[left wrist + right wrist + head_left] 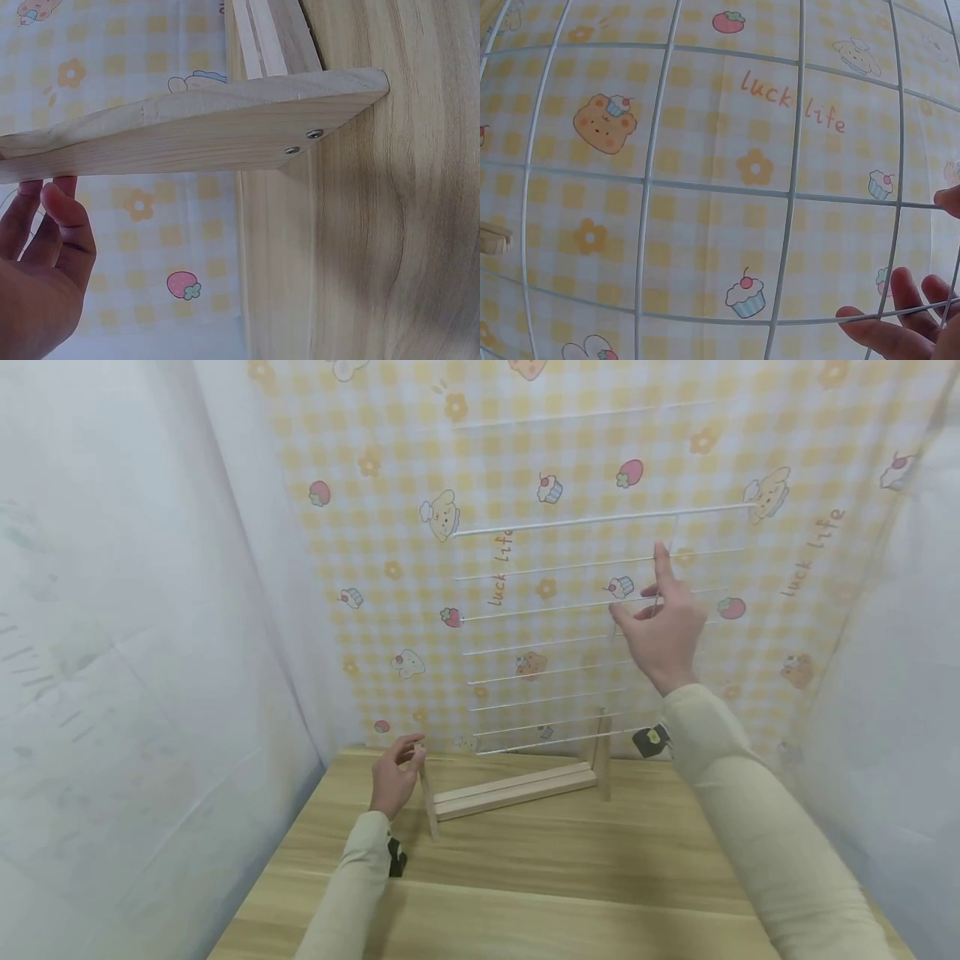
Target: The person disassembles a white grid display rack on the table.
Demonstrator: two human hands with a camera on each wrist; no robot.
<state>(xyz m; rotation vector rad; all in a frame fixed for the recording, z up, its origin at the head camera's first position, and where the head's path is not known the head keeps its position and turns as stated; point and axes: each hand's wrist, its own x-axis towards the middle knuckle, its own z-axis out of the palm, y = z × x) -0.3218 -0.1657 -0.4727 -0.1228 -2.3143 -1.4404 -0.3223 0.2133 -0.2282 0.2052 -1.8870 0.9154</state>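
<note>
My right hand grips a white wire grid near its right side, holding it raised in front of the patterned cloth. In the right wrist view, fingers and thumb curl about the wires at the lower right of the grid. Below the grid, a pale wooden stand has two side uprights joined by low rails. My left hand holds the top of its left upright. Two screws show low on that side board, and my left fingertips meet its edge.
The stand rests on a wood-grain table near its back edge. Behind hangs a yellow-checked cloth with cartoon prints. White sheets enclose the left and right sides. Dark devices sit at both wrists.
</note>
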